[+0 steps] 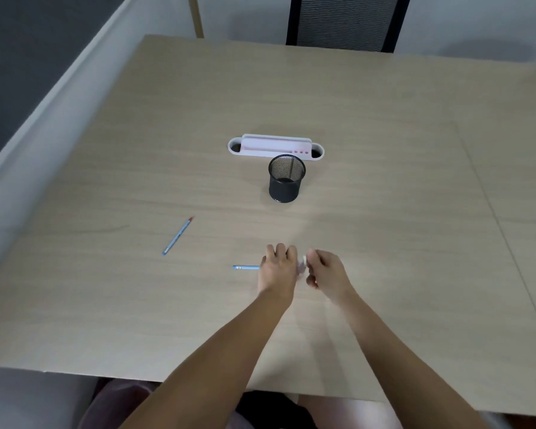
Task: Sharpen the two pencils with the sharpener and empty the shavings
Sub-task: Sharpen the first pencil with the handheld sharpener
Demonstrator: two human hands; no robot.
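Left hand (277,267) curled round one blue pencil (246,267), right hand (325,269) pinching small white sharpener (301,265) beside it, well short of mesh cup (286,178); second pencil (178,235) loose left of cup, seemingly already pointed; emptying left.

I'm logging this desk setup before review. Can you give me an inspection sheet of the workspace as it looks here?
Surface: light wood-grain table, a seam line on its right part.
Job's things: one blue pencil lies loose at left, red tip pointing away; a second blue pencil is held level by the left hand; a small pale object, likely the sharpener, sits between the hands, mostly hidden.
Clutter: black mesh cup upright; white and pink desk organizer just behind it.
Grippers: left hand grips the pencil; right hand has fingers curled at the pale object.
Cables: nothing seen.
Surroundings: black mesh chair beyond the far edge; white walls.
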